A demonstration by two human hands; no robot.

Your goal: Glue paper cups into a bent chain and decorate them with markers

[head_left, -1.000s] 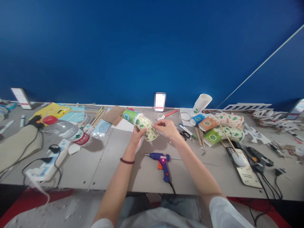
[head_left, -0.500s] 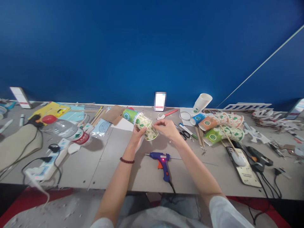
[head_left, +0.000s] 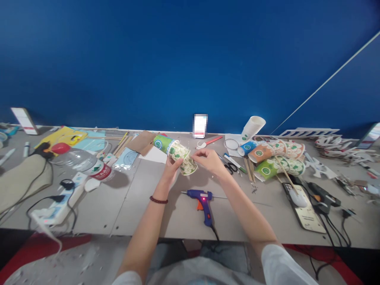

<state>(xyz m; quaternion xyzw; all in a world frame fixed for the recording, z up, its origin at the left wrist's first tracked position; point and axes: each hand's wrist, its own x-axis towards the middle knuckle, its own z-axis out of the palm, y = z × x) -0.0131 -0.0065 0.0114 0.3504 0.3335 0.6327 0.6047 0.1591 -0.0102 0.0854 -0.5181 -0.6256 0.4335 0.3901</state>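
Observation:
My left hand (head_left: 171, 170) is wrapped round a row of joined paper cups (head_left: 187, 163), printed in green with a scale-like pattern, with a blue round mark at the far left end. The row tilts down to the right above the table. Close beside its right side, my right hand (head_left: 210, 161) has thumb and fingertips pinched together. What lies between those fingertips is too small to make out. Below both hands a blue glue gun (head_left: 202, 194) rests on its side, a red light glowing on it and its nozzle pointing left.
On the right lie more joined paper cups (head_left: 271, 152), scissors (head_left: 230, 168) and a black glue gun (head_left: 323, 196). A stack of white cups (head_left: 253, 127) leans at the back. Leftward are a plastic bottle (head_left: 89, 164) and a power strip (head_left: 67, 200). A phone (head_left: 200, 126) stands against the blue wall.
Almost nothing differs. Both hands keep their hold and place by the cups; the whole view has shifted very slightly.

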